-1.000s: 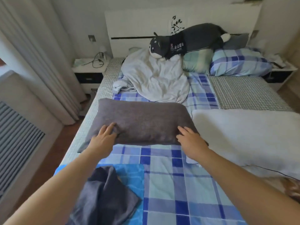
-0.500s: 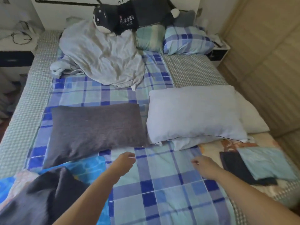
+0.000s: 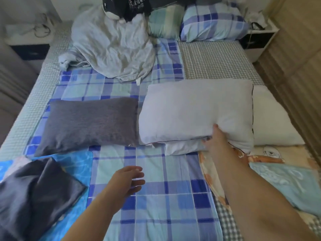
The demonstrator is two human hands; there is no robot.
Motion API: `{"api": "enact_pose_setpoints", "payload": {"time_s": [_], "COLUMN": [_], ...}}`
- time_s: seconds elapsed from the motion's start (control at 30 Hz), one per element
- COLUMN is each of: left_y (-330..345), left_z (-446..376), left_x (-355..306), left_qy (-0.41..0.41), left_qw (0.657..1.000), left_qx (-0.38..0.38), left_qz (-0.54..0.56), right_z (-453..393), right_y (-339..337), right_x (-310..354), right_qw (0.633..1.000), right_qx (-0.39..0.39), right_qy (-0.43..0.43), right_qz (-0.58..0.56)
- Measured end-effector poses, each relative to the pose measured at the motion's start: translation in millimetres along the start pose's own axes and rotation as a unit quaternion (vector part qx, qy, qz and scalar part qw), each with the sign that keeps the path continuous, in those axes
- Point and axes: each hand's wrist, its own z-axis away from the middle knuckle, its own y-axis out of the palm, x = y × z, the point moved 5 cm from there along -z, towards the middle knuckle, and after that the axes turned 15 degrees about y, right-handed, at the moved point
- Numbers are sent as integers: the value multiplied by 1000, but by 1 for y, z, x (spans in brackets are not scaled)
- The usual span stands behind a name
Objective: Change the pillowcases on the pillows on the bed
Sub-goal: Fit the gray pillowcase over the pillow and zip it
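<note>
Messy plaid bed (image 3: 152, 202); the white pillow (image 3: 194, 112) lies crosswise, front-right. Right hand (image 3: 217, 140) grips its near edge, left hand (image 3: 128, 180) hovers slack and empty.

Daylit bedroom: white nightstand (image 3: 260, 40) upper right, another nightstand (image 3: 29, 44) upper left with cables, wood-panel wall (image 3: 298, 58) right.

Bed (image 3: 217, 58) — checked mattress cover, with a blue plaid sheet (image 3: 156, 188) spread over its middle. Directly on it: grey pillow (image 3: 88, 122) left of centre; white pillow (image 3: 196, 112) just beside it, stacked on a second white pillow (image 3: 274, 122); crumpled pale sheet (image 3: 112, 47) near the head; plaid pillow (image 3: 213, 21) at the head — folded dark cloth (image 3: 34, 192) at the near left corner
</note>
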Motion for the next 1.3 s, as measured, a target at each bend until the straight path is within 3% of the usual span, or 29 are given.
{"api": "enact_pose_setpoints", "payload": {"time_s": [0.13, 0.27, 0.33, 0.4, 0.47, 0.5, 0.53, 0.6, 0.63, 0.67, 0.77, 0.9, 0.97, 1.0, 1.07, 1.1, 1.17, 1.27, 1.3], "left_y": [22, 58, 74, 75, 61, 50, 37, 5, -11, -28, -76, -118, -119, -113, -93, -80, -57, -45, -44], "left_z": [19, 8, 0, -8, -15, -13, -8, 16, 35, 55, 96, 47, 11, -3, -8, 2, 22, 27, 25], "left_x": [30, 24, 6, -25, -59, -73, -85, -104, -110, -115, -124, -85, -38, -6, 59, 83, 117, 146, 149], "left_qy": [-54, -49, -30, -2, 29, 40, 60, 125, 167, 208, 286, 217, 170, 144, 106, 111, 123, 107, 84], "left_qw": [994, 974, 945, 893, 851, 849, 855, 876, 892, 904, 917, 947, 972, 972, 915, 884, 859, 804, 794], "left_qx": [-24, -34, -21, -22, -77, -128, -177, -240, -252, -250, -219, -226, -152, -72, 92, 156, 228, 275, 283], "left_qz": [89, 219, 324, 450, 518, 511, 484, 398, 337, 277, 173, 65, -64, -172, -378, -427, -442, -516, -531], "right_z": [70, 153, 188, 222, 255, 268, 281, 302, 310, 315, 310, 218, 153, 126, 88, 78, 70, 54, 48], "right_y": [23, 40, 40, 26, 5, -4, -11, -23, -28, -33, -34, 14, 22, 17, -11, -32, -79, -144, -162], "right_x": [29, 38, 36, 34, 29, 25, 22, 21, 23, 25, 14, -43, -83, -107, -157, -180, -215, -235, -231], "right_qw": [991, 981, 969, 955, 935, 917, 883, 757, 692, 653, 644, 640, 627, 592, 515, 506, 515, 521, 540], "right_qx": [7, 90, 142, 135, 122, 105, 57, -118, -204, -256, -265, -217, -188, -173, -144, -130, -126, -132, -137], "right_qy": [-136, -167, -200, -260, -305, -332, -371, -465, -500, -516, -508, -403, -365, -374, -411, -415, -377, -283, -255], "right_qz": [9, -27, -24, 46, 131, 193, 282, 443, 478, 491, 507, 617, 662, 693, 738, 745, 759, 794, 791]}}
